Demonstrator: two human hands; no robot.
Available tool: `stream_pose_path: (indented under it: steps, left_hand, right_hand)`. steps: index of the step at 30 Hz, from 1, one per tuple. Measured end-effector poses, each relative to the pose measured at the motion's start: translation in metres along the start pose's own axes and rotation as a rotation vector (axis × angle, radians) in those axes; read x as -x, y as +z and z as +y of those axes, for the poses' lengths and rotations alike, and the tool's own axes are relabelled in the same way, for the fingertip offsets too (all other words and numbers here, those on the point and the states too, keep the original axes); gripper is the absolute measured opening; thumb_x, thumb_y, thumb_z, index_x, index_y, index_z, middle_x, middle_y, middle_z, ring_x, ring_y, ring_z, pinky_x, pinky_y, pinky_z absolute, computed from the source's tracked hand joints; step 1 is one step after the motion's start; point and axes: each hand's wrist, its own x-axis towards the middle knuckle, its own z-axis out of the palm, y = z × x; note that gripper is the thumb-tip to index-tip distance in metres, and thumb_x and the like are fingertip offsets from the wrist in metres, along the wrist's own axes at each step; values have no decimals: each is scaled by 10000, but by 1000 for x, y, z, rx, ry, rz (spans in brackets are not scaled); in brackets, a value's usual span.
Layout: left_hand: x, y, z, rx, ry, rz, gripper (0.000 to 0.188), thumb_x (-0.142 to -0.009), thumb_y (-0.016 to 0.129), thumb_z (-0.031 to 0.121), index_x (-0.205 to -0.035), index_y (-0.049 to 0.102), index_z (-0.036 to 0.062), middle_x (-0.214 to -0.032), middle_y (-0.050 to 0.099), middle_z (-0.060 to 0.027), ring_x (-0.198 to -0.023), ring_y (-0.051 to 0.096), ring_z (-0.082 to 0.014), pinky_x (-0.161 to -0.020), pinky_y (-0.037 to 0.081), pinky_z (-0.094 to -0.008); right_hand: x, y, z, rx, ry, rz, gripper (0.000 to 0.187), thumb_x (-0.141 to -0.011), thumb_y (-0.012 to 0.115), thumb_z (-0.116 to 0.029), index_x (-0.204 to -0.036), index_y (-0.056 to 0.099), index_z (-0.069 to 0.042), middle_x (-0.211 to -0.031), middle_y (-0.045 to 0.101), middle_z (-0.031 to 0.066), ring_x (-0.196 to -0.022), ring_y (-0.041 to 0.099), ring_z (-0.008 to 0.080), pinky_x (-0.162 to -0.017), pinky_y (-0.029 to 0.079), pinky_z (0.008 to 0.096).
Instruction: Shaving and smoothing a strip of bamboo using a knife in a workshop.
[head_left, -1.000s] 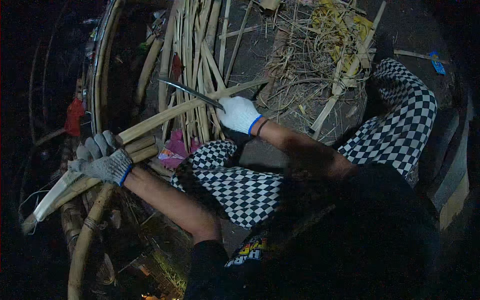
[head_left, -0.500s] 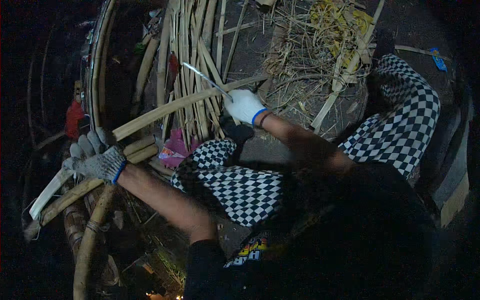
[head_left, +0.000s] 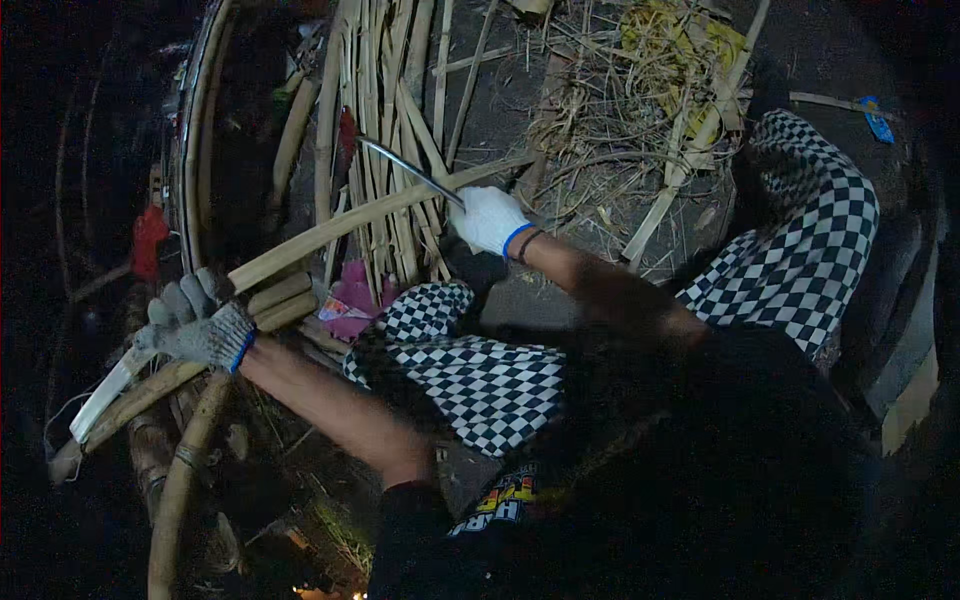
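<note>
A long split bamboo strip [head_left: 330, 232] lies slantwise across the left half of the head view. My gloved left hand [head_left: 198, 325] is closed around it near its lower-left end, and a pale end sticks out beyond the fingers. In a white glove with a blue cuff, my right hand [head_left: 490, 220] is closed on a knife [head_left: 405, 165] with a long, narrow blade. Its handle is hidden in the fist. The blade points up and left and crosses over the strip near its far end. Whether the edge touches the bamboo I cannot tell.
Thin bamboo slats [head_left: 380, 80] lie bundled behind the strip. Tangled shavings [head_left: 610, 120] are heaped on a yellow sheet [head_left: 640, 30] at the far right. Bamboo poles [head_left: 185, 480] stand under my left hand. A pink wrapper [head_left: 350, 305] is by my checkered trouser leg [head_left: 480, 385].
The bamboo strip and my left hand have shifted slightly to the right. My right hand has moved a little down and right, and the knife blade has turned and dropped slightly.
</note>
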Motion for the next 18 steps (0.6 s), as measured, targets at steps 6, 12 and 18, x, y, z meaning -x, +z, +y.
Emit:
stream_pose_path:
  steps: [6,12,18]
  left_hand:
    - [8,24,-11,29,-27,51,527,-921,442,571,-546,309,226,-450,235,54,-353,174,-105,-352,158,-266]
    - [-7,-19,3,125,-56,-187,510,-937,423,524,-523,326,243,-436,234,52,-359,180,-112,-380,179,-295]
    - [6,-6,-6,-14,-29,18,557,-908,420,634,-522,343,241,-430,247,57,-340,162,-105,-344,154,-263]
  right_hand:
    - [-12,4,143,411,16,-79,309,-839,504,-279,-884,696,-41,-875,673,208,-808,652,396,-760,525,479]
    - [0,8,48,116,146,47,317,-830,515,-292,-853,663,-13,-814,645,253,-798,630,431,-747,509,502]
    - [2,11,65,166,-4,53,337,-853,507,-322,-920,658,-28,-863,665,241,-816,652,405,-759,523,498]
